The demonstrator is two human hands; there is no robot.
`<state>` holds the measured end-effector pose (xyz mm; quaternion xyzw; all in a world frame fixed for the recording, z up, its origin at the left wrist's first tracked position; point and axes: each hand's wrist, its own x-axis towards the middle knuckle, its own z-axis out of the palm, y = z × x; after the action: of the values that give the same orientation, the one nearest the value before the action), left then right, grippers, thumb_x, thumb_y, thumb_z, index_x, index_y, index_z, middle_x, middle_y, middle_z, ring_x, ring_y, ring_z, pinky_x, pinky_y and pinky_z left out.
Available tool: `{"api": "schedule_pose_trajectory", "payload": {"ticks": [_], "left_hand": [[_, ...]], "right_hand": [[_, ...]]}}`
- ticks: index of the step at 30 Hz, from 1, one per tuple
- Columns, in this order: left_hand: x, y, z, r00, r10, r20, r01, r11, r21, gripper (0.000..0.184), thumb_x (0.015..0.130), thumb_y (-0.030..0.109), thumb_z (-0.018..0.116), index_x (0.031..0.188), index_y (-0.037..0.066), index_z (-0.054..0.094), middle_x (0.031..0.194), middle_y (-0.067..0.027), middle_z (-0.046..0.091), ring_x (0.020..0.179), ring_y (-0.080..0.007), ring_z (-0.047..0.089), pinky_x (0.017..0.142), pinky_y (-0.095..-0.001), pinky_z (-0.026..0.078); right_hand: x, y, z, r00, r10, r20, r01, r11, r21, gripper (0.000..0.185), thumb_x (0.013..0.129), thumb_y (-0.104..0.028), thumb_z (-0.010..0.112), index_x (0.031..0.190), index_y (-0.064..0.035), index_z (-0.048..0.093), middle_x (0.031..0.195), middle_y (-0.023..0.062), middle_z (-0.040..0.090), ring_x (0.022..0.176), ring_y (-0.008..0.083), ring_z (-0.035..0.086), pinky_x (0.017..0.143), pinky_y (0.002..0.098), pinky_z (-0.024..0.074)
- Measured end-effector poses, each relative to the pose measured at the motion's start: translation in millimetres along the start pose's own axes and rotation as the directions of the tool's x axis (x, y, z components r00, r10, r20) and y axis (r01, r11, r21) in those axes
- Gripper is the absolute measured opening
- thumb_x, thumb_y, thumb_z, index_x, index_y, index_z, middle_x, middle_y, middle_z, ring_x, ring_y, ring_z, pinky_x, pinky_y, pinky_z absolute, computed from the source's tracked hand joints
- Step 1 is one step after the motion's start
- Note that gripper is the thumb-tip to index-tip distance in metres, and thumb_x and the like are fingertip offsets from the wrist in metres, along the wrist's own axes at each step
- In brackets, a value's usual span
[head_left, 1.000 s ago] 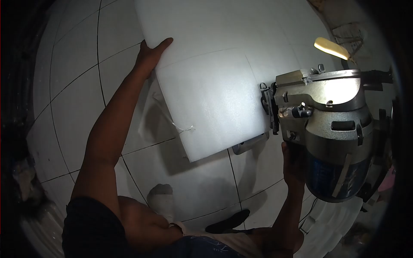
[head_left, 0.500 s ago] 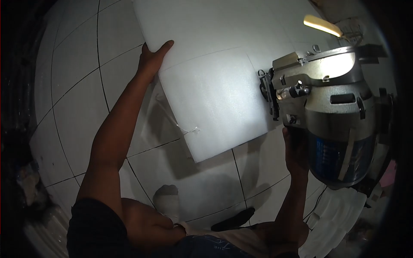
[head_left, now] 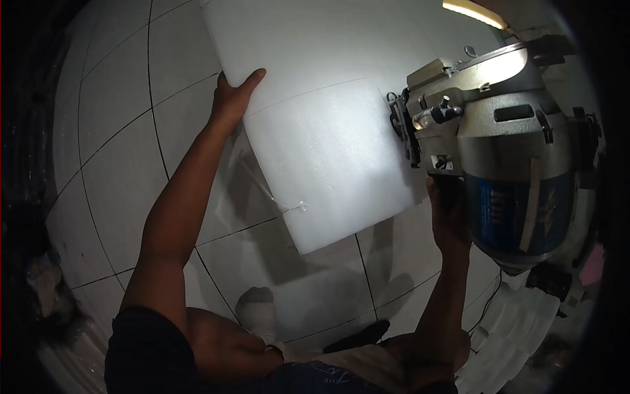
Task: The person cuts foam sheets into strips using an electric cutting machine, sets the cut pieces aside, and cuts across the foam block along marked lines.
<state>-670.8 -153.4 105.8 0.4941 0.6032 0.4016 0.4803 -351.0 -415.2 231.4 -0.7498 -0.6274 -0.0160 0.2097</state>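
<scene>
A large white foam sheet (head_left: pixel 328 144) stretches from the top of the view toward me, with a crease across it. My left hand (head_left: pixel 236 95) grips its left edge, thumb on top and the fingers hidden underneath. On the right is a metal-bodied hand-held sewing machine (head_left: pixel 512 134) with a blue label. My right hand (head_left: pixel 449 217) is closed around the dark handle at its near side, partly hidden by the body. The machine's black foot parts (head_left: pixel 405 131) lie close to the foam's right side; contact is hard to tell. A loose white thread (head_left: pixel 298 207) lies at the near left edge.
Pale floor tiles (head_left: pixel 118 197) spread below and to the left. A bright yellow strip (head_left: pixel 476 12) rises beyond the machine. A stack of whitish material (head_left: pixel 512 335) sits at lower right beside a black cord (head_left: pixel 482 315). A dark shoe (head_left: pixel 357 336) shows near my body.
The sewing machine has shifted away from me and slightly left, my right hand moving with it. My left hand has barely moved; the foam's near corner has slid slightly toward me.
</scene>
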Motion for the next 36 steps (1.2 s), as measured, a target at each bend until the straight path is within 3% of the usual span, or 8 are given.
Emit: {"api": "schedule_pose_trajectory", "payload": {"ticks": [4, 7, 9, 15, 19, 22, 25, 36], "left_hand": [[-5, 0, 4, 1.000, 0.002, -0.003, -0.002, 1.000, -0.002, 0.103, 0.073, 0.054, 0.074, 0.140, -0.009, 0.029, 0.127, -0.0275, 0.052, 0.112, -0.0345, 0.059, 0.096, -0.0401, 0.048], [-16, 6, 6, 1.000, 0.005, -0.009, -0.005, 1.000, 0.002, 0.102, 0.073, 0.054, 0.074, 0.140, -0.009, 0.029, 0.127, -0.0274, 0.053, 0.111, -0.0342, 0.059, 0.096, -0.0399, 0.048], [-25, 12, 8, 0.999, -0.035, -0.012, 0.036, 0.999, 0.011, 0.096, 0.076, 0.050, 0.074, 0.140, -0.007, 0.031, 0.130, -0.0261, 0.050, 0.118, -0.0329, 0.053, 0.100, -0.0410, 0.044], [-33, 6, 13, 1.000, -0.027, -0.008, 0.027, 1.000, 0.010, 0.098, 0.076, 0.051, 0.073, 0.140, -0.009, 0.030, 0.130, -0.0273, 0.049, 0.117, -0.0338, 0.055, 0.099, -0.0409, 0.045], [-38, 2, 16, 1.000, 0.020, -0.012, -0.020, 0.999, 0.031, 0.095, 0.076, 0.051, 0.073, 0.138, -0.009, 0.033, 0.125, -0.0263, 0.054, 0.113, -0.0332, 0.059, 0.097, -0.0387, 0.048], [-43, 2, 17, 0.999, 0.030, -0.016, -0.029, 0.999, 0.033, 0.093, 0.077, 0.050, 0.073, 0.137, -0.009, 0.034, 0.125, -0.0260, 0.054, 0.114, -0.0331, 0.058, 0.097, -0.0385, 0.048], [-56, 7, 15, 0.999, 0.020, -0.026, -0.019, 0.999, 0.044, 0.092, 0.077, 0.049, 0.074, 0.137, -0.008, 0.034, 0.126, -0.0256, 0.054, 0.115, -0.0328, 0.058, 0.098, -0.0384, 0.047], [-83, 7, 12, 0.998, 0.055, -0.029, -0.053, 0.996, 0.076, 0.094, 0.077, 0.053, 0.072, 0.138, -0.008, 0.034, 0.127, -0.0275, 0.052, 0.113, -0.0339, 0.058, 0.097, -0.0409, 0.047]], "right_hand": [[-1, -2, 5, 0.996, 0.084, 0.010, -0.085, 0.990, 0.113, 0.027, 0.098, -0.027, 0.057, 0.110, -0.0033, 0.059, 0.097, 0.0129, 0.063, 0.090, 0.0256, 0.060, 0.079, 0.0340, 0.0465], [-1, 2, 9, 0.999, -0.050, -0.018, 0.050, 0.999, 0.005, 0.031, 0.098, -0.031, 0.055, 0.110, -0.0024, 0.059, 0.097, 0.0137, 0.062, 0.088, 0.0269, 0.060, 0.080, 0.0369, 0.0457], [4, 1, 6, 0.994, 0.080, 0.070, -0.094, 0.969, 0.227, 0.034, 0.099, -0.034, 0.052, 0.109, -0.0017, 0.058, 0.099, 0.0142, 0.061, 0.087, 0.0269, 0.059, 0.081, 0.0380, 0.0446], [4, 1, 8, 0.994, 0.110, -0.003, -0.109, 0.987, 0.115, 0.040, 0.097, -0.039, 0.055, 0.107, -0.0011, 0.059, 0.098, 0.0150, 0.060, 0.087, 0.0264, 0.057, 0.080, 0.0378, 0.0440], [6, 4, 10, 0.996, 0.083, 0.021, -0.085, 0.979, 0.183, 0.046, 0.095, -0.046, 0.056, 0.107, -0.0014, 0.058, 0.097, 0.0155, 0.061, 0.089, 0.0271, 0.059, 0.081, 0.0381, 0.0442], [5, -4, 9, 0.979, 0.206, -0.004, -0.205, 0.975, 0.081, 0.052, 0.093, -0.053, 0.055, 0.106, -0.0022, 0.058, 0.096, 0.0153, 0.061, 0.091, 0.0282, 0.060, 0.082, 0.0390, 0.0448], [6, -3, 9, 0.983, 0.177, 0.056, -0.183, 0.974, 0.133, 0.059, 0.090, -0.060, 0.053, 0.107, -0.0034, 0.057, 0.099, 0.0152, 0.062, 0.091, 0.0303, 0.061, 0.083, 0.0401, 0.0457], [6, -7, 7, 0.980, 0.197, -0.012, -0.196, 0.979, 0.060, 0.072, 0.085, -0.072, 0.044, 0.116, -0.0086, 0.054, 0.113, 0.0189, 0.063, 0.109, 0.0386, 0.059, 0.093, 0.0468, 0.0445]]}}
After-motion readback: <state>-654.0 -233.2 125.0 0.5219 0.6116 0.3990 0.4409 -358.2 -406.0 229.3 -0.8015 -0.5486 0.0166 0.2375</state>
